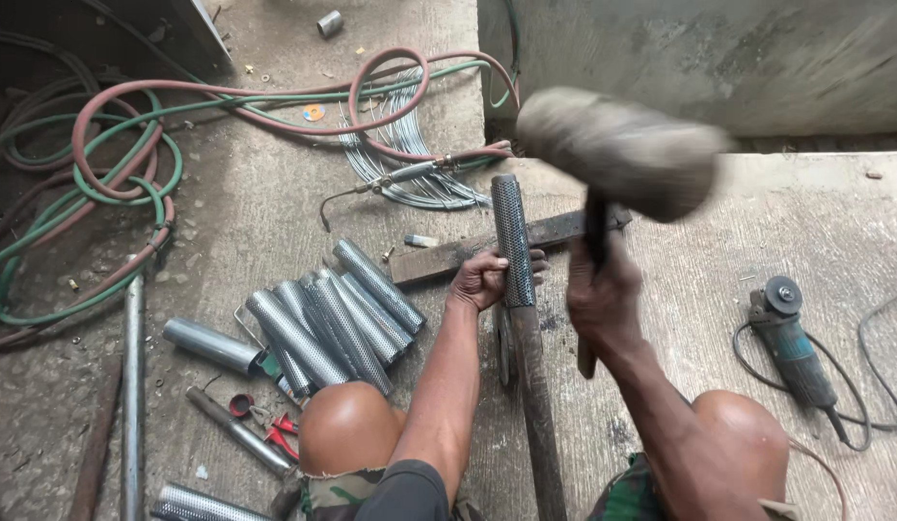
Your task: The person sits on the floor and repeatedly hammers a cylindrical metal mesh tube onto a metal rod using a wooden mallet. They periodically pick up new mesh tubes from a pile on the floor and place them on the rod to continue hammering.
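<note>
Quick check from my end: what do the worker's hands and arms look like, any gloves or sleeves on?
No gloves: left hand and right hand are bare, as are both forearms. No sleeves, watch or rings show. Camouflage shorts sit above bare knees.

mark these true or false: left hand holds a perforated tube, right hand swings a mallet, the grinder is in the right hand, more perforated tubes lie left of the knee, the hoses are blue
1. The left hand grips a perforated tube: true.
2. The right hand holds a mallet: true.
3. The angle grinder is in the right hand: false, it lies on the concrete, apart.
4. More perforated tubes lie to the left: true.
5. The hoses are blue: false, red and green.
</note>
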